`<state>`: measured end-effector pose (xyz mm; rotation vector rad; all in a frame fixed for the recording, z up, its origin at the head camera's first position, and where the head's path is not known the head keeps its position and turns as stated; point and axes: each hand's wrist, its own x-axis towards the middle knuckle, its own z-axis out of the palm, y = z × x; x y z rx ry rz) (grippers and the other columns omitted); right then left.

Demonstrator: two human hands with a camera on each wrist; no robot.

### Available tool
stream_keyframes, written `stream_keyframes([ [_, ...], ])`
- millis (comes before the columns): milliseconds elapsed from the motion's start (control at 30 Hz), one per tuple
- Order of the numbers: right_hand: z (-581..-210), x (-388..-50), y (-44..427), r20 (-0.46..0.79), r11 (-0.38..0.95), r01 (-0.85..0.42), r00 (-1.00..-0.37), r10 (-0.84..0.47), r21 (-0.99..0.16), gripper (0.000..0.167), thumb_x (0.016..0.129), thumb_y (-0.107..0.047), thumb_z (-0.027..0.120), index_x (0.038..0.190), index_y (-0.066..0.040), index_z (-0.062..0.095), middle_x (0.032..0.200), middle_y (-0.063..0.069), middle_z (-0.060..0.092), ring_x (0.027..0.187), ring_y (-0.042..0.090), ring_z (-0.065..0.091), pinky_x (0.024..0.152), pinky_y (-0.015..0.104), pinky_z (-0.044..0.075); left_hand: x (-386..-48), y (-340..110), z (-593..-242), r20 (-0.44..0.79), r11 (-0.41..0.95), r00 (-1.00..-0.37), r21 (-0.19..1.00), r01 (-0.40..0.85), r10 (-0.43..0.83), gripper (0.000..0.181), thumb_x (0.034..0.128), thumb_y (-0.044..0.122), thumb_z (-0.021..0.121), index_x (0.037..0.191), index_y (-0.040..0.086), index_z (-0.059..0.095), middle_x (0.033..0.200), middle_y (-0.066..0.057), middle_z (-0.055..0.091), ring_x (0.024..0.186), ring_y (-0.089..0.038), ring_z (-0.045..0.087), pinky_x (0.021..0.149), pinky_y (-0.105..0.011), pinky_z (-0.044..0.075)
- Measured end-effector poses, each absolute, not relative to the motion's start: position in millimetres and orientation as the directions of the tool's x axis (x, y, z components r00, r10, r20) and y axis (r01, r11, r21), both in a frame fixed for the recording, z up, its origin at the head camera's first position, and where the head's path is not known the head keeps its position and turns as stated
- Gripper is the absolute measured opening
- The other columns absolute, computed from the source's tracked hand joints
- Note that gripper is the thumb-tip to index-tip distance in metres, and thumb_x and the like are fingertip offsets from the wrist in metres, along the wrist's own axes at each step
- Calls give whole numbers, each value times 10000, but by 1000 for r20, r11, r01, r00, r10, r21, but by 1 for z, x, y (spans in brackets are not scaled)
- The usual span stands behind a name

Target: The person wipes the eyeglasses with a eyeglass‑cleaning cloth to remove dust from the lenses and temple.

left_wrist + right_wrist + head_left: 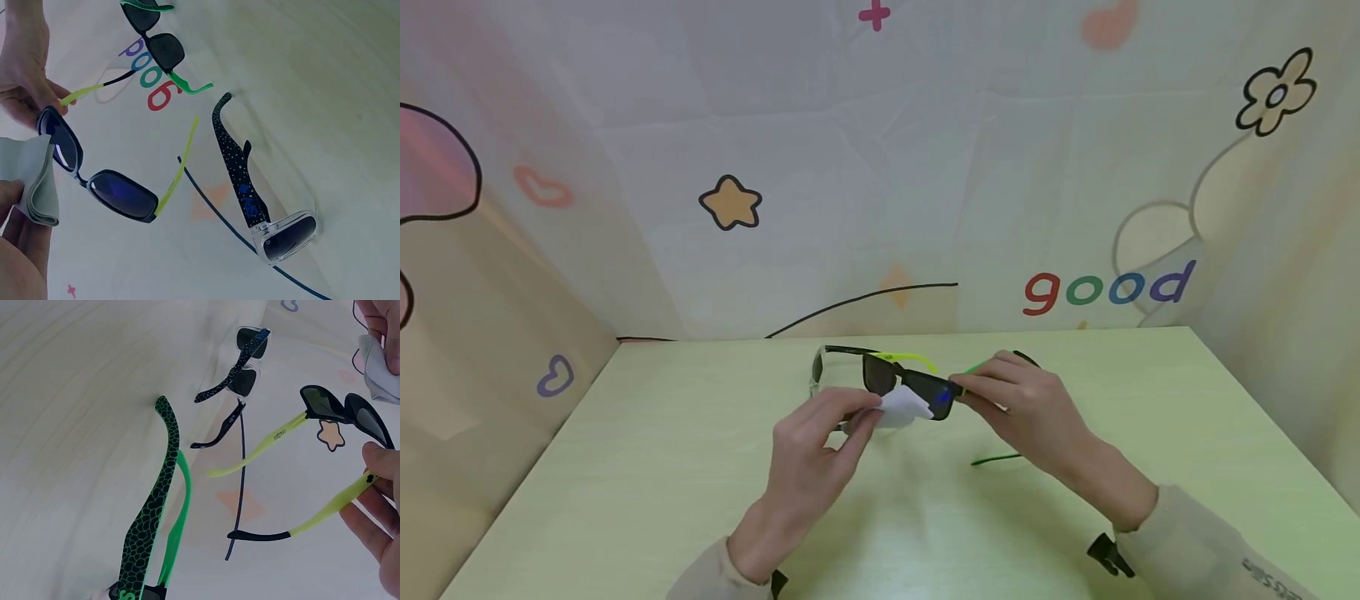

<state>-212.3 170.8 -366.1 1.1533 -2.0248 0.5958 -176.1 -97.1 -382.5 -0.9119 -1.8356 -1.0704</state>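
Observation:
Sunglasses with black frames, dark lenses and yellow-green temples (880, 374) are held up above the table. My right hand (1030, 408) pinches them near the hinge at one end, seen closely in the right wrist view. A folded pale cloth (31, 181) is pinched between the thumb and fingers of my left hand (812, 446). In the left wrist view the cloth's edge overlaps the lens nearest my right hand; whether it touches the lens I cannot tell. Both temples are unfolded.
Clear-framed sunglasses with dark speckled temples (290, 237) stand on the table left of the held pair. Green-and-black sunglasses (150, 512), partly hidden by my right hand in the head view, lie to the right. A printed cloth backdrop (880, 183) rises behind the table (662, 483).

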Motion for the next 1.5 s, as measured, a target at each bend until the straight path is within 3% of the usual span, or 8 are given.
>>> stream_keyframes([
  [100,-365,-211,170,774,479,-876,-342,-533,-57,380,679,50,909,1028,-63,809,849,-10,718,737,131,599,567,229,514,-177,-96,-381,911,377,-358,264,888,205,232,828,-115,785,1006,29,745,957,-62,724,801,-193,689,726,-225,589],
  [333,-361,-203,164,769,465,-883,-335,-544,-56,362,714,3,906,1053,-79,808,868,-23,721,746,134,597,600,245,497,-182,-91,-378,965,370,-145,56,927,217,66,970,5,700,961,5,766,974,-105,758,904,-287,705,858,-327,594],
  [433,-359,-202,162,777,461,-885,-332,-535,-60,188,869,-132,843,1045,-77,808,863,-17,722,744,139,606,603,254,503,-182,-91,-377,964,379,-114,15,925,238,125,1008,56,666,961,18,775,980,-100,764,913,-279,704,863,-329,587],
  [600,-359,-200,161,801,435,-897,-320,-506,-84,362,1031,-353,594,1027,-60,806,860,-15,722,733,138,606,594,230,493,-180,-90,-376,953,419,-159,38,907,259,161,1029,107,646,999,30,784,1031,-95,767,963,-275,725,916,-441,568],
  [833,-357,-197,160,810,454,-881,-363,-461,-137,175,896,-149,826,1014,-21,802,862,14,724,721,163,637,592,227,515,-175,-87,-383,905,510,-261,58,858,335,210,977,110,710,1153,6,758,1198,-122,731,1153,-300,675,1022,-501,508],
  [1167,-358,-195,156,827,445,-875,-387,-407,-191,219,793,2,869,1001,6,798,837,28,711,674,176,640,554,225,524,-171,-77,-391,864,583,-329,52,811,382,770,697,270,966,1306,-48,616,1382,-171,604,1306,-350,551,1124,-434,428],
  [1300,-356,-191,151,825,444,-877,-384,-414,-185,273,743,39,884,1000,10,797,841,26,707,685,155,639,564,200,518,-170,-73,-392,864,597,-376,115,794,335,674,697,152,959,1235,-58,611,1364,-182,588,1278,-335,578,1065,-409,490],
  [1500,-353,-189,147,834,470,-870,-368,-411,-152,343,674,58,916,991,2,800,824,2,697,658,130,633,557,181,508,-171,-72,-390,874,549,-404,204,811,272,381,751,-54,766,1106,-30,632,1297,-174,623,1176,-341,649,901,-377,589],
])
